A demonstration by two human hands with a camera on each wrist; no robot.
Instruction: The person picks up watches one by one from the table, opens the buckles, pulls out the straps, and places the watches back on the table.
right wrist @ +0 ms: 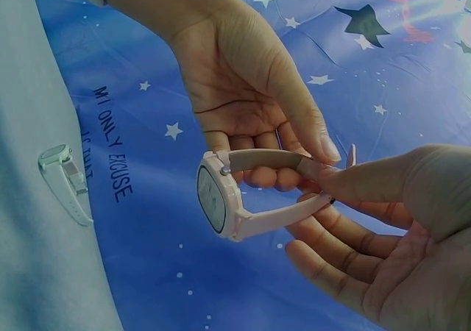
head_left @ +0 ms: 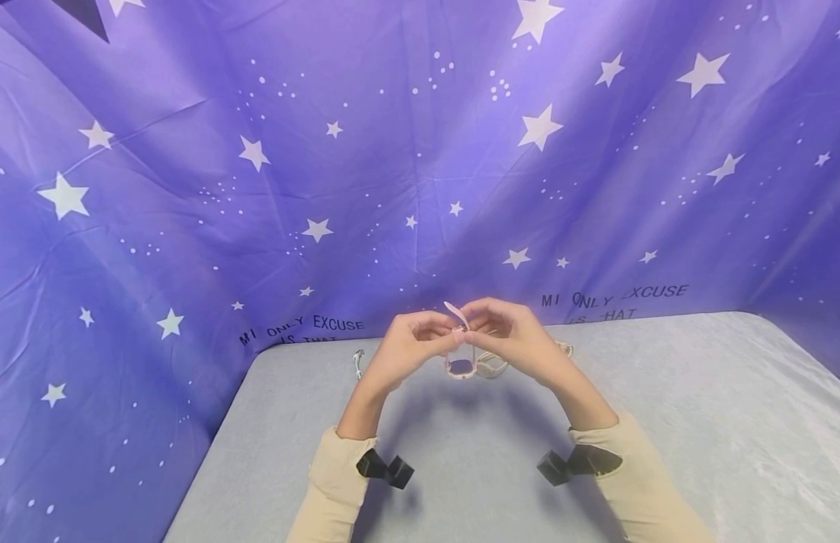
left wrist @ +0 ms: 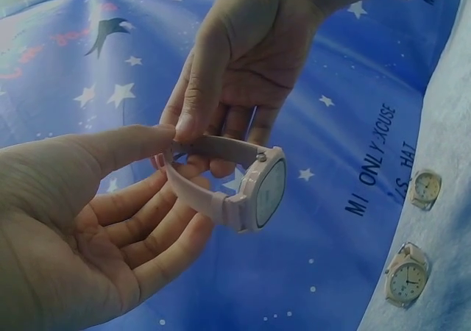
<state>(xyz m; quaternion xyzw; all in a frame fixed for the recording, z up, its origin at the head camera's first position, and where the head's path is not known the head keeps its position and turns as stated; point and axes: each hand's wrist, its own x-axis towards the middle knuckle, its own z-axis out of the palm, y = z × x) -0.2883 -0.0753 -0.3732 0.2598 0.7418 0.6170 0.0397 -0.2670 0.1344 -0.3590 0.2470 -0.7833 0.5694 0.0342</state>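
Observation:
A pink wristwatch (head_left: 461,369) hangs above the table, its strap ends drawn together into a loop and its face at the bottom. My left hand (head_left: 415,348) pinches the strap's end between thumb and fingers. From the other side my right hand (head_left: 518,337) pinches it too, the two thumb tips almost meeting. In the left wrist view the pale watch face (left wrist: 271,193) points away from the hands. The right wrist view shows the pink strap (right wrist: 276,218) running from the case into the fingers, which partly hide the buckle area.
On the grey cloth-covered table (head_left: 474,467) lie other watches: a beige one (head_left: 489,366) behind the right hand, another (head_left: 565,349) farther right, and a pale green-white one (right wrist: 65,182) beyond the left hand. A purple star-printed curtain (head_left: 420,151) hangs along the table's far edge.

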